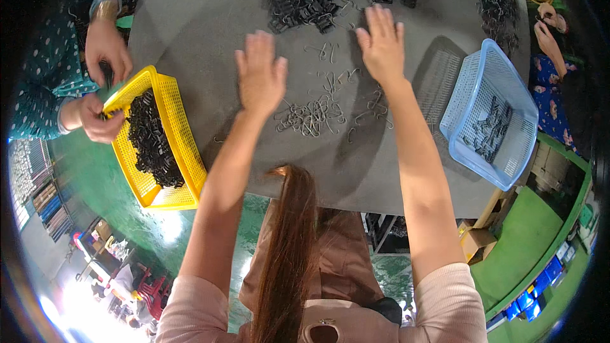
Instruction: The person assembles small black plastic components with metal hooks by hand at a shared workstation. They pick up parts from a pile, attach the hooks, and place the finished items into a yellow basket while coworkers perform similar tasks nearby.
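Head view shows me the left hand (261,76) open and empty, fingers extended, and the right hand (383,47) likewise flat and empty; whether either touches the grey table (197,44) I can't tell. Between the forearms I see loose wire pieces (311,117) on the tabletop, and beyond the fingertips a heap of black clips (305,0). Farther out sit a yellow basket (184,133) of black pieces, left, beside a co-worker's hands (107,44), and a blue basket (464,92), right, with small dark pieces inside.
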The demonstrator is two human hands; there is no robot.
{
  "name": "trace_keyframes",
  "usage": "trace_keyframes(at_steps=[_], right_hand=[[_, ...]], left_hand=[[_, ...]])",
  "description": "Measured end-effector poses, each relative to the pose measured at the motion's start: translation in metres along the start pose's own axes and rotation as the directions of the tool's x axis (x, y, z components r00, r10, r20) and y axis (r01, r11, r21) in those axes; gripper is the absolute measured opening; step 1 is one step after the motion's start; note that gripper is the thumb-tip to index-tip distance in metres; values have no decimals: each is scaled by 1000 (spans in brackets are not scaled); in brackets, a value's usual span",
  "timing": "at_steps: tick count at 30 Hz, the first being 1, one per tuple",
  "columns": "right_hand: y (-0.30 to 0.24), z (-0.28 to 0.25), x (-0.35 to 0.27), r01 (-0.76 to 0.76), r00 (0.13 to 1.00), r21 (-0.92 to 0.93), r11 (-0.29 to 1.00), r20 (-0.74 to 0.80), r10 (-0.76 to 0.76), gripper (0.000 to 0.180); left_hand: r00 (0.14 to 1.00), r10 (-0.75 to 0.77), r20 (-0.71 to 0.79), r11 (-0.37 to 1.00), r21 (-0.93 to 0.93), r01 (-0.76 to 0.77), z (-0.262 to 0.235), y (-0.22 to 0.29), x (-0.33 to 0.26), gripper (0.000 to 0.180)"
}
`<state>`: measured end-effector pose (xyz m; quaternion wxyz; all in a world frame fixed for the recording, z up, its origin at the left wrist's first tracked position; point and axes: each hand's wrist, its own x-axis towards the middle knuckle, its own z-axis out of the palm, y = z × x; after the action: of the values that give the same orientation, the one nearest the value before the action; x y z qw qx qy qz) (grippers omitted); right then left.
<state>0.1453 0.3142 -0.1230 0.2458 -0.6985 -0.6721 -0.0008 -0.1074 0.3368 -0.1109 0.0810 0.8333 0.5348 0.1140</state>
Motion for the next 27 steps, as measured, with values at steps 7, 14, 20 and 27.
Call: trace_keyframes(at_steps=[7, 14, 20, 27], right_hand=[[-67, -47, -83, 131, 919, 251, 959, 333, -213, 44], [1, -88, -162, -351, 934, -144, 925, 19, 358, 50], [-5, -51, -117, -348, 937, -74, 935, -5, 349, 50], [-57, -34, -100, -84, 994, 307, 948, 94, 58, 47]], left_hand=[[991, 118, -63, 889, -438, -134, -26, 54, -72, 44], [823, -543, -168, 837, -33, 546, -20, -32, -156, 52], [996, -67, -56, 992, -108, 61, 7, 53, -53, 56], [920, 388, 46, 869, -350, -349, 14, 96, -33, 47]])
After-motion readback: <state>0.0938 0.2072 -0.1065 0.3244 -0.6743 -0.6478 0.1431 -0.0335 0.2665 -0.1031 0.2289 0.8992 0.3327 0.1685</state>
